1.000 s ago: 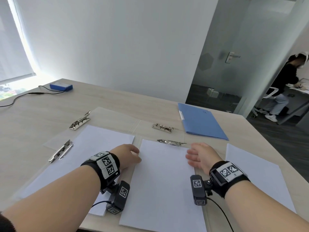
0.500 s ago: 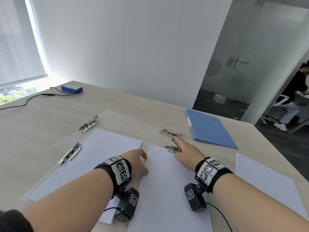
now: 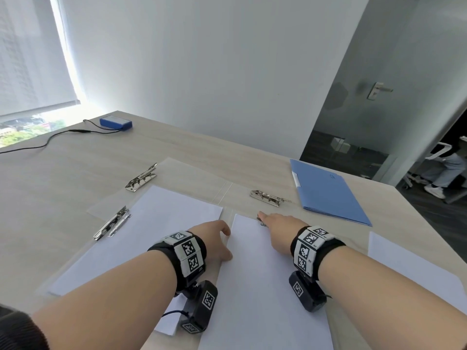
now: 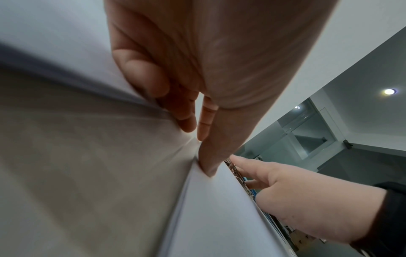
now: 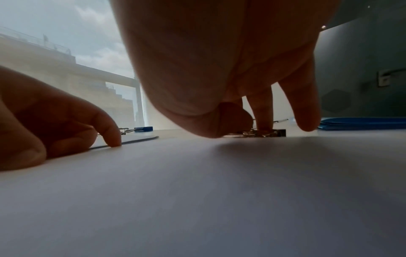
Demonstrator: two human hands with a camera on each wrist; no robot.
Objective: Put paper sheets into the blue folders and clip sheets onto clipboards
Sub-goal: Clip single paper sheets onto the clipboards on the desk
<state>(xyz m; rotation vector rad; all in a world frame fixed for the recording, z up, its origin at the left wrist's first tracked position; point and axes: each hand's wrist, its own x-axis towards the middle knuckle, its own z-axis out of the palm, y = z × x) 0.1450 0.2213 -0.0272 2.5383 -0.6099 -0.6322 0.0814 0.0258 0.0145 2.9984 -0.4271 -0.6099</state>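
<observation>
A white paper sheet point(image 3: 265, 286) lies in front of me on a clear clipboard point(image 3: 227, 198). My left hand point(image 3: 217, 238) rests at the sheet's left edge, thumb point(image 4: 206, 165) pressing on that edge and the other fingers loosely curled. My right hand point(image 3: 275, 226) reaches to the sheet's top edge, where its straight fingers point(image 5: 262, 113) touch the metal clip point(image 5: 263, 133); the hand hides most of the clip. A blue folder point(image 3: 326, 193) lies shut at the far right. A second sheet point(image 3: 141, 236) lies to the left and a third sheet point(image 3: 414, 269) to the right.
Three more metal clips lie on the wooden table point(image 3: 63, 178): a left clip point(image 3: 112, 223), a far-left clip point(image 3: 141, 178) and a far-centre clip point(image 3: 269, 195). A blue box point(image 3: 116, 123) with a black cable sits far left. A person sits beyond the doorway at right.
My right hand has moved from beside the sheet's right edge up to the clip at its top edge. The left hand stays at the left edge.
</observation>
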